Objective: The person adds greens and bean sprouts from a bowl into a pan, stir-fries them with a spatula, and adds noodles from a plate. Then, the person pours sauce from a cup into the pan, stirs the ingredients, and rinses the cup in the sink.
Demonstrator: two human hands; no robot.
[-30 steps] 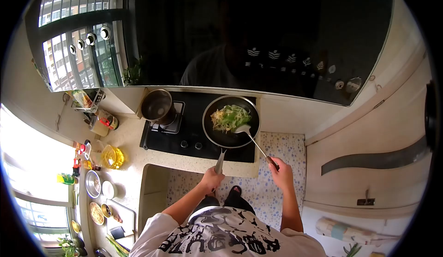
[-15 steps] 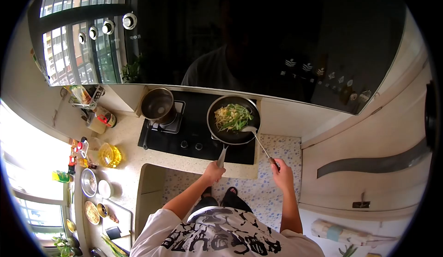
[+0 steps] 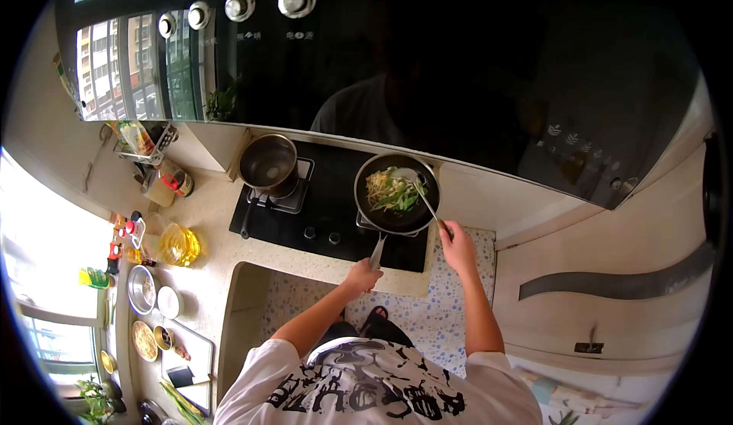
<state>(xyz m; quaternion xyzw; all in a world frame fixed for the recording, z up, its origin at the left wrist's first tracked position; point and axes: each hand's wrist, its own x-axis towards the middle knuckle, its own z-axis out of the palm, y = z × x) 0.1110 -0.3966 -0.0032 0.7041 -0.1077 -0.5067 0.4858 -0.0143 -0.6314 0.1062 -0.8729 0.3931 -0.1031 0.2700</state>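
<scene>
A dark frying pan (image 3: pixel 376 218) sits over the right burner, holding green and pale yellow shredded food (image 3: pixel 389 193). My left hand (image 3: pixel 362 277) is closed around the pan's grey handle (image 3: pixel 377 251). In my right hand (image 3: pixel 459 246) is the dark handle of a metal spatula (image 3: pixel 430 205); its blade lies at the upper part of the food, inside the pan. A brown saucepan (image 3: pixel 268 163) with a dark handle stands over the left burner of the black stove (image 3: pixel 328 211).
On the left counter (image 3: pixel 217 249) are an oil jug (image 3: pixel 179 245), sauce bottles, a metal bowl (image 3: pixel 143 289), a white bowl (image 3: pixel 169 301), a plate of food (image 3: pixel 144 341) and a white board (image 3: pixel 200 349). A glossy black range hood (image 3: pixel 458 66) hangs above the stove.
The spatula blade has moved from the pan's lower right side up over the food. My right hand has moved up, nearer the pan. The camera view has shifted.
</scene>
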